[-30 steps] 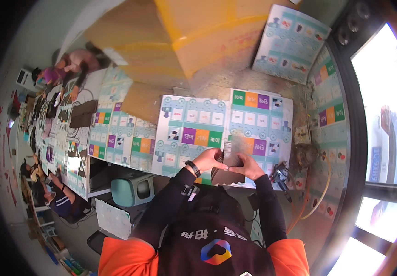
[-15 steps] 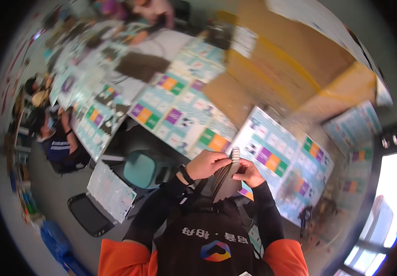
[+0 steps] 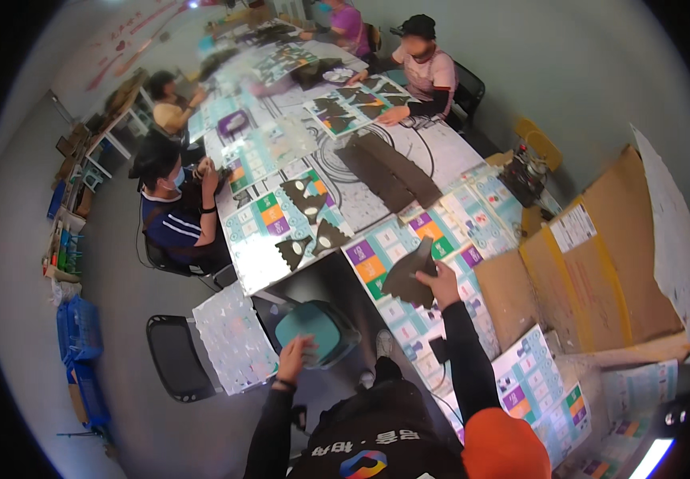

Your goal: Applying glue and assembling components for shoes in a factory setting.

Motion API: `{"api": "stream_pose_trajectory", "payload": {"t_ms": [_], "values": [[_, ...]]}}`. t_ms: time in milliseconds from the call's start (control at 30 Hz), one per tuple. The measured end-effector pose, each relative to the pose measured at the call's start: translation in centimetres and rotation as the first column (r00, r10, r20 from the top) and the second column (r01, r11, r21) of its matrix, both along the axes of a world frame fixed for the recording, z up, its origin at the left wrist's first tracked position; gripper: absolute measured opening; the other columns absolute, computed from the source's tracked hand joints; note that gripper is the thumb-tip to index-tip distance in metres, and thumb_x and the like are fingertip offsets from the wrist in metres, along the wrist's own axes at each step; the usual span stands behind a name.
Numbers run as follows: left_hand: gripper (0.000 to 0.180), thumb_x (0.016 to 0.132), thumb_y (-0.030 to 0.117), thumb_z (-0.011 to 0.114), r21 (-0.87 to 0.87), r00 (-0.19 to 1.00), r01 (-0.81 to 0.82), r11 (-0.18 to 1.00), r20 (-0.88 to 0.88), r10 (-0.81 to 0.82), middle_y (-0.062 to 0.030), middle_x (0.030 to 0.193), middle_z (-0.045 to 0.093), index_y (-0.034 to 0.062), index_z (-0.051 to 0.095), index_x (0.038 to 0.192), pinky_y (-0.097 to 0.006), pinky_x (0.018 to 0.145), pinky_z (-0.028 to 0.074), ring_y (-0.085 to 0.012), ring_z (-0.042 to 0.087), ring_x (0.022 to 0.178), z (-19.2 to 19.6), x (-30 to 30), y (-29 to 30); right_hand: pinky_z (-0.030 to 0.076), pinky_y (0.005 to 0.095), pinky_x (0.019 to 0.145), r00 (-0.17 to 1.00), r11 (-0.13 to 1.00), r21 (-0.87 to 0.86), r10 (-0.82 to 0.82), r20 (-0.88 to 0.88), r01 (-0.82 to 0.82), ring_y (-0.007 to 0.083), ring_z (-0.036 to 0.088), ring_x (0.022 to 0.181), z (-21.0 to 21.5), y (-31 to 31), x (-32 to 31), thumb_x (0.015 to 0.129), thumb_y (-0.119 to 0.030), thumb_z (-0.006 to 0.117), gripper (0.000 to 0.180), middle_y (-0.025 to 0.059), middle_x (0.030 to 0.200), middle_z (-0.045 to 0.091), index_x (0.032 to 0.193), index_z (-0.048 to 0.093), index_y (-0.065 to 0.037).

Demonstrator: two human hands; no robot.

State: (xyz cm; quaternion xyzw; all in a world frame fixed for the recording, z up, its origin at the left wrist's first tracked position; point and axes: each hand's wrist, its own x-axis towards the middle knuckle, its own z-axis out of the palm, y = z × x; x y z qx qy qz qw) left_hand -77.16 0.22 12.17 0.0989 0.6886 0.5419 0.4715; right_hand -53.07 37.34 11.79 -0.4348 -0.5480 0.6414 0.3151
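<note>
Right hand (image 3: 441,281) pinched dark felt piece (image 3: 411,275) over printed sheets (image 3: 377,263) on bench — probably light, floppy, best gripped by an edge; left hand (image 3: 295,358) spread on teal stool (image 3: 317,331)

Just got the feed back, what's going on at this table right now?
The person's right hand holds a dark grey cut-out piece over a colourful printed sheet on the long table. The left hand rests on a teal stool beside it. Other seated people handle similar dark pieces farther along.
</note>
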Motion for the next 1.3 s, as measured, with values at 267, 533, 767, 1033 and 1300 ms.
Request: {"api": "stream_pose_trajectory", "payload": {"t_ms": [267, 533, 767, 1033, 1300], "values": [[0.037, 0.104, 0.042, 0.047, -0.502, 0.733, -0.552, 0.666, 0.088, 0.674, -0.0155, 0.101, 0.07, 0.0089, 0.06, 0.114, -0.038, 0.064, 0.059, -0.0266, 0.071, 0.082, -6.6, 0.9, -28.3, 0.047, 0.0431, 0.105, 0.805, 0.928, 0.358, -0.288, 0.519, 0.101, 0.0375, 0.059, 0.124, -6.6, 25.1, -17.7, 0.07, -0.034, 0.089, 0.078, 0.0245, 0.132, 0.063, 0.133, 0.059, 0.003], [0.034, 0.097, 0.035, 0.063, -0.514, 0.61, -0.75, 0.417, -0.292, 0.737, -0.0188, 0.074, 0.069, 0.0056, 0.072, 0.083, -0.046, 0.059, 0.057, -0.0298, 0.062, 0.059, 6.8, 6.4, -38.1, 0.048, 0.0452, 0.103, 0.731, 0.923, 0.384, -0.256, 0.632, -0.008, 0.0372, 0.058, 0.124, -10.2, 34.7, -28.0, 0.075, -0.034, 0.084, 0.071, 0.0206, 0.133, 0.062, 0.134, 0.058, -0.003], [0.029, 0.1, 0.03, 0.061, -0.645, 0.676, -0.652, 0.397, -0.259, 0.689, -0.0113, 0.08, 0.068, 0.0037, 0.072, 0.099, -0.034, 0.062, 0.056, -0.0216, 0.063, 0.065, 8.0, 7.5, -29.3, 0.049, 0.0486, 0.095, 0.323, 0.915, 0.402, -0.37, 0.871, -0.039, 0.034, 0.055, 0.117, -9.9, 32.0, -29.7, 0.084, -0.037, 0.078, 0.048, 0.0109, 0.124, 0.055, 0.119, 0.06, -0.012], [0.024, 0.098, 0.026, 0.066, -0.566, 0.63, -0.62, 0.543, 0.052, 0.775, -0.0076, 0.084, 0.063, 0.0049, 0.063, 0.108, -0.038, 0.064, 0.057, -0.0226, 0.065, 0.075, 1.1, 5.6, -29.7, 0.049, 0.045, 0.087, 0.221, 0.778, 0.623, -0.623, 0.75, 0.081, 0.0274, 0.056, 0.113, -7.5, 28.6, -27.5, 0.083, -0.051, 0.075, 0.063, 0.007, 0.119, 0.056, 0.13, 0.055, -0.015], [0.028, 0.1, 0.028, 0.062, -0.634, 0.785, -0.405, 0.659, 0.128, 0.606, -0.016, 0.1, 0.071, 0.0063, 0.058, 0.116, -0.045, 0.071, 0.06, -0.0328, 0.073, 0.085, -5.2, -0.2, -33.9, 0.045, 0.0484, 0.096, 0.782, 0.735, 0.602, -0.163, 0.602, -0.31, 0.0381, 0.057, 0.108, -12.0, 6.1, -13.2, 0.077, -0.008, 0.067, 0.025, 0.0183, 0.109, 0.061, 0.101, 0.062, -0.004]]}}
